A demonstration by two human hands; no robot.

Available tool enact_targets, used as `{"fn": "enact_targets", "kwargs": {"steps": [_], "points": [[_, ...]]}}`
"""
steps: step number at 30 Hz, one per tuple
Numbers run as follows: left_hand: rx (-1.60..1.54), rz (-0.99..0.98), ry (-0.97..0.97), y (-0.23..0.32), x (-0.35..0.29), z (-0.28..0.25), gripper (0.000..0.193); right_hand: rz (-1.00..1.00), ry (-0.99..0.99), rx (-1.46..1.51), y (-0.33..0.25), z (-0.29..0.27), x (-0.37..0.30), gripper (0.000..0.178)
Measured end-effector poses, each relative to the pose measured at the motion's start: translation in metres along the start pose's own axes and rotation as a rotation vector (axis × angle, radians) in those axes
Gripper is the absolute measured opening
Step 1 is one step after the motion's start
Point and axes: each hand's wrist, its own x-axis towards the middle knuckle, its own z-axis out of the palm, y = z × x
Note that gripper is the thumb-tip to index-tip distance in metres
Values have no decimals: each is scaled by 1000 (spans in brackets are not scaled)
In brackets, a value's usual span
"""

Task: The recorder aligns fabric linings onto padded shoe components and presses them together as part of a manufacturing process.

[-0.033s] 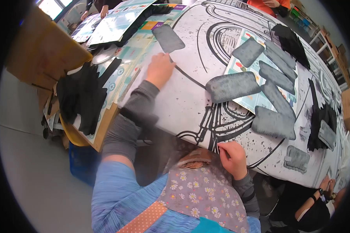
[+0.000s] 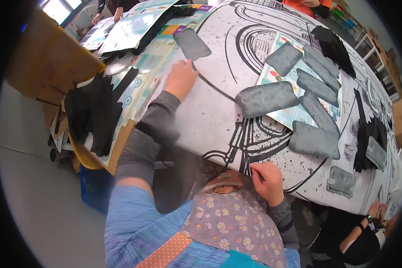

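Observation:
My left hand is stretched out over the white cloth with black line drawing. Its fingers are a little apart, tips down at the lower edge of a grey, mottled, rounded-rectangular pad. My right hand is closed at the near edge of the cloth, thumb and forefinger pressed together; what it pinches, if anything, is hidden. Ahead of it several similar grey pads, such as the big one, lie loosely on a printed sheet.
Black fabric pieces are heaped on a side table at the left, with another black pile at the right. A yellow-brown chair stands at far left. Other people's hands show at top left, top right and lower right.
My left hand has shifted slightly up and left, nearer the grey pad. My right hand stays in place.

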Motion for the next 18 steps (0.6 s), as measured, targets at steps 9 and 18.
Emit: {"fn": "enact_targets", "kwargs": {"steps": [9,18], "points": [[103,-48,-106,-16,15,-1,41,17,28,-18,-2,0,0,19],[-10,-149,-41,-25,21,-1,33,7,32,-11,1,0,-4,21]]}}
